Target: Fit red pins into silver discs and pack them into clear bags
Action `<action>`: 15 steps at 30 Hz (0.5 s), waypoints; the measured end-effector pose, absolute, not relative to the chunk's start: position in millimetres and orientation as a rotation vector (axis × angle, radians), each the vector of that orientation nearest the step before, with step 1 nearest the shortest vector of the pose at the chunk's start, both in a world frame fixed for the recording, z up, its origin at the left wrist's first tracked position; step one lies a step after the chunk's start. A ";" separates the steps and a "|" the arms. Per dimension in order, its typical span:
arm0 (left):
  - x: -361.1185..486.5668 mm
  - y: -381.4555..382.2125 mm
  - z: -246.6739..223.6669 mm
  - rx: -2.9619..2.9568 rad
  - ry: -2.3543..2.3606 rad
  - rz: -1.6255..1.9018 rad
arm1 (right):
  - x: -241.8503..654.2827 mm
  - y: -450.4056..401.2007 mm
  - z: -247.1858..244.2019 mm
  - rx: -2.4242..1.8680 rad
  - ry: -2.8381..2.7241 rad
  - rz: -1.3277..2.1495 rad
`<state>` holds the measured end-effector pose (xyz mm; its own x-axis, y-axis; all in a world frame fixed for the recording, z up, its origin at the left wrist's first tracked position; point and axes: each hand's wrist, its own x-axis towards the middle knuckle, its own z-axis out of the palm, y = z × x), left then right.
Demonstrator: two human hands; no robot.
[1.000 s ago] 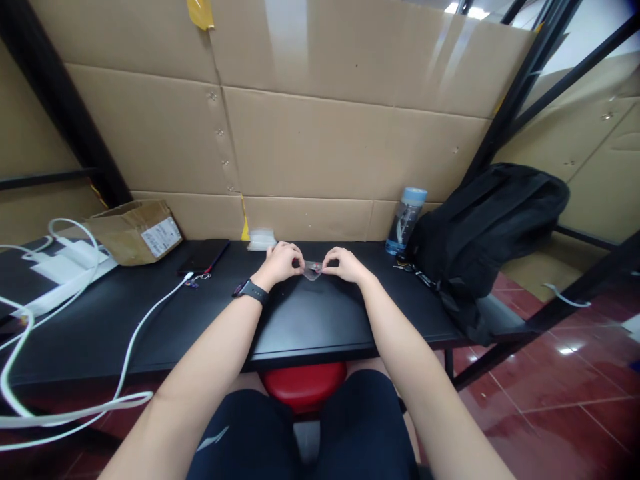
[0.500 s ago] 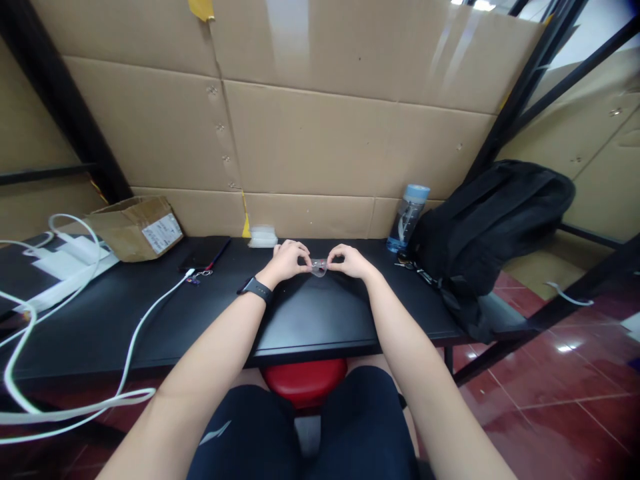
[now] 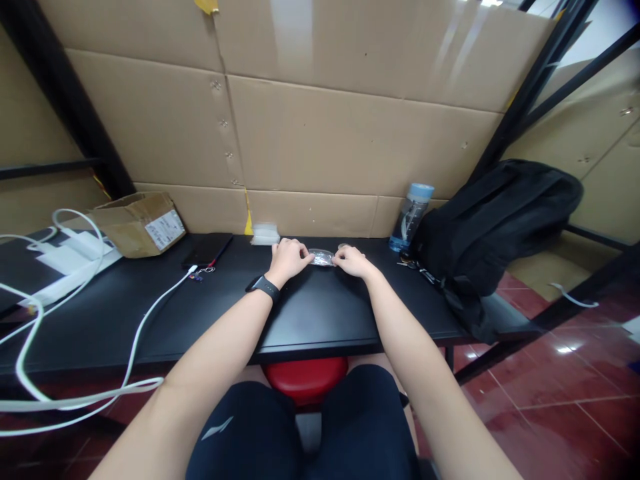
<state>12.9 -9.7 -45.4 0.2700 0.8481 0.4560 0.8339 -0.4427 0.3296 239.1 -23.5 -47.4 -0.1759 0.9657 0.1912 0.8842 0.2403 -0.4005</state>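
Observation:
A small, shiny piece of clear plastic stretches between my hands, just over the black tabletop; whether it is a bag or a film I cannot tell. My left hand, with a dark watch on the wrist, pinches its left end between thumb and fingers. At the other end, my right hand is closed in a pinch on it. A stack of translucent white pieces lies just behind my left hand, against the cardboard wall.
An open cardboard box, a dark phone-like slab and white cables lie to the left. On the right stand a blue-capped water bottle and a black backpack, with keys nearby. Cardboard walls the back.
The plastic piece is now stretched wider and flatter between my hands. My right hand has shifted slightly right. The whole view has shifted a little.

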 end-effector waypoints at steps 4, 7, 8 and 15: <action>22.0 -17.0 -47.5 2.580 1.576 0.954 | 235.2 -28.6 -45.8 -1.754 -1.996 0.206; 25.2 -19.0 -50.4 2.686 1.363 0.855 | 234.6 -31.2 -43.5 -1.582 -2.051 0.195; 25.7 -19.1 -51.6 2.697 1.326 0.832 | 234.2 -32.0 -42.7 -1.517 -2.098 0.214; 21.6 -13.6 -57.0 2.622 1.283 0.694 | 228.8 -35.3 -42.9 -1.609 -2.181 0.310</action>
